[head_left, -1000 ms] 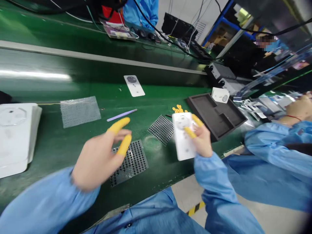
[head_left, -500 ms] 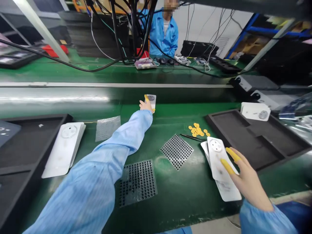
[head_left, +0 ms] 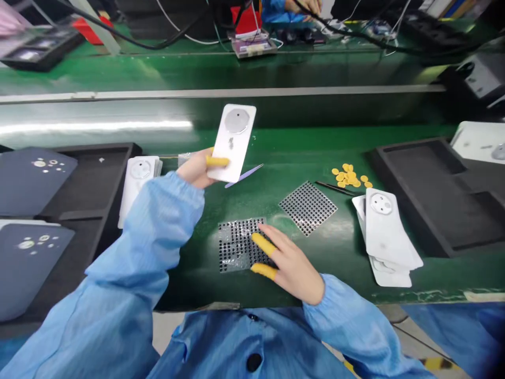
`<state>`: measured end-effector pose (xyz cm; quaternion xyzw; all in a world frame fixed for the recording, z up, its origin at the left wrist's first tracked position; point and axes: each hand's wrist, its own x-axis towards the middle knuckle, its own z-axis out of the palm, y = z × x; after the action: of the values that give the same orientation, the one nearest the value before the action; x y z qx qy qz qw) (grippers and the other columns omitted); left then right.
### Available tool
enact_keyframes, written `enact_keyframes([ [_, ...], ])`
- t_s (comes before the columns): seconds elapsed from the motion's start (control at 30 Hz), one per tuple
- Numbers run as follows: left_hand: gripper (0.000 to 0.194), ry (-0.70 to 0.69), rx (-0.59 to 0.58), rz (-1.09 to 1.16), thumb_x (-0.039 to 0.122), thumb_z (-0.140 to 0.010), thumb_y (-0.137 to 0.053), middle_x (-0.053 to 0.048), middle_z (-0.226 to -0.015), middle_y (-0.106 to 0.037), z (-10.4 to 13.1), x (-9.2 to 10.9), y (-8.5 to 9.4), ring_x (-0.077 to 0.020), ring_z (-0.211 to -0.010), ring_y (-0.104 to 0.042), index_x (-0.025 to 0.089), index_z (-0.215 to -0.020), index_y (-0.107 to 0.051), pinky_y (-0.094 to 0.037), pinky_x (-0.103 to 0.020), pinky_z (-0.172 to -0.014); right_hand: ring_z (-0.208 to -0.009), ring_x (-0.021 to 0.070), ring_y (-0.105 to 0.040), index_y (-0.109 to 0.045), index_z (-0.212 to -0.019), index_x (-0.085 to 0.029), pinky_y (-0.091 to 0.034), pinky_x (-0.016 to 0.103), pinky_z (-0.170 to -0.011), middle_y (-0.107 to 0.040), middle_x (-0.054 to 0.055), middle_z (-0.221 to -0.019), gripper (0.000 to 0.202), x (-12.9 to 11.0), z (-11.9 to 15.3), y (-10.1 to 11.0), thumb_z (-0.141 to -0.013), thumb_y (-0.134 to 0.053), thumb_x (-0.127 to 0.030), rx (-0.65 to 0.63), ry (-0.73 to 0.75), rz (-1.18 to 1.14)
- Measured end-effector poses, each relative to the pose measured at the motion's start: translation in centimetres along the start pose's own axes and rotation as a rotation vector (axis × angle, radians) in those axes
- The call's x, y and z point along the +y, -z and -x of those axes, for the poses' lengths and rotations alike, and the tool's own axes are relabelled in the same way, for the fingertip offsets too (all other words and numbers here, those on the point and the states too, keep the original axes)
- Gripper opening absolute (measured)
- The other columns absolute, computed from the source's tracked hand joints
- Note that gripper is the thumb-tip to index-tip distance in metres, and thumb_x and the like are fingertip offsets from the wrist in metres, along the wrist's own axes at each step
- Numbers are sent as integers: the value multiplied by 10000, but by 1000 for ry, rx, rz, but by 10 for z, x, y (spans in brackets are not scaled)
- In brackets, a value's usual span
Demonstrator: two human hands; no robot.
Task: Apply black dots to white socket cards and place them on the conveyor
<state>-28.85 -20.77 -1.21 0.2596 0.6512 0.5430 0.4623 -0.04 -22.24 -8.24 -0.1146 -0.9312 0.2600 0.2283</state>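
My left hand point(head_left: 202, 167) is closed on the lower end of a white phone back panel point(head_left: 232, 143), which has a round grey camera area near its top, and holds it tilted above the bench. Behind it lie light purple tweezers point(head_left: 244, 176). My right hand point(head_left: 294, 266), yellow covers on two fingertips, is open with fingers apart over a clear sheet of black dots point(head_left: 236, 245). I cannot tell whether it touches the sheet. A second dotted sheet point(head_left: 308, 208) lies farther right. Beyond it are dark tweezers point(head_left: 337, 188) and several yellow discs point(head_left: 350, 176).
White panels are piled at the right point(head_left: 389, 237) and at the left point(head_left: 138, 184). A black tray point(head_left: 430, 210) stands at the right. Dark panels point(head_left: 33, 181) lie in the left black tray point(head_left: 104, 189). Across the bench, a co-worker's hands point(head_left: 310, 6) show.
My left hand has come back from the far side of the bench with the white panel. My right hand has moved left from the right-hand pile to the dotted sheet. The view has tipped down.
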Motion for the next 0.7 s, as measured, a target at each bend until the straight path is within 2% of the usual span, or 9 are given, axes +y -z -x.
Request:
enact_keyframes([
  [0.07,683,-56,-8,210,106,-619,-766,-75,-1117,-696,57,-16,20,-214,-805,-705,245,-1254,-557,-586,-281,-638,-1287,318,-489,-625,-1143,-133,-501,517,-992,-533,191,-1352,312,-3,-2,-24,-877,-599,-294,-100,66,62],
  [0.1,745,-62,56,268,130,-615,-787,-36,-1123,-700,84,-26,29,-200,-764,-710,326,-1286,-527,-584,-269,-600,-1274,321,-503,-648,-1088,-130,-504,528,-982,-553,186,-1333,239,-3,-2,-32,-886,-580,-237,-105,78,85],
  [0.13,749,-46,133,292,151,-601,-806,-19,-1134,-700,108,-36,36,-206,-741,-714,349,-1275,-544,-580,-263,-555,-1260,313,-520,-655,-1062,-128,-506,527,-977,-578,179,-1307,204,-2,-1,-37,-893,-551,-173,-87,82,93],
  [0.2,540,34,290,290,227,-566,-838,-38,-1065,-732,148,-62,44,-218,-694,-710,254,-1087,-700,-578,-268,-523,-1231,274,-553,-633,-1103,-129,-507,495,-986,-613,166,-1266,243,0,0,-39,-893,-512,-99,-14,63,53],
  [0.27,333,104,456,236,257,-525,-861,-58,-886,-766,172,-90,43,-198,-690,-699,167,-833,-770,-568,-223,-560,-1216,236,-569,-588,-1183,-147,-505,463,-996,-629,153,-1246,301,-1,1,-35,-895,-516,-96,84,35,-35],
  [0.37,347,144,530,188,386,-544,-850,-58,-854,-770,186,-125,26,-220,-805,-703,166,-801,-774,-567,-231,-645,-1260,224,-528,-523,-1276,-163,-470,460,-1035,-600,159,-1286,402,-6,2,-25,-882,-545,-85,134,35,-119],
  [0.43,412,209,437,199,443,-534,-847,-84,-834,-768,186,-134,10,-245,-766,-708,139,-801,-769,-578,-288,-638,-1285,242,-500,-508,-1294,-146,-443,488,-1053,-582,180,-1301,436,-11,2,-21,-870,-546,-54,93,86,-100],
  [0.57,443,328,243,227,406,-493,-880,-110,-769,-759,179,-124,-11,-200,-607,-687,87,-773,-755,-574,-287,-578,-1252,254,-526,-538,-1249,-141,-428,527,-1054,-594,177,-1280,395,-16,-1,-16,-862,-561,-62,-28,113,-103],
  [0.7,423,294,197,186,399,-548,-853,-96,-775,-758,178,-116,-15,-200,-651,-697,87,-811,-742,-581,-273,-611,-1081,204,-613,-585,-1146,-176,-494,483,-1000,-660,116,-1135,307,-24,-19,-21,-851,-602,-93,49,92,-215],
])
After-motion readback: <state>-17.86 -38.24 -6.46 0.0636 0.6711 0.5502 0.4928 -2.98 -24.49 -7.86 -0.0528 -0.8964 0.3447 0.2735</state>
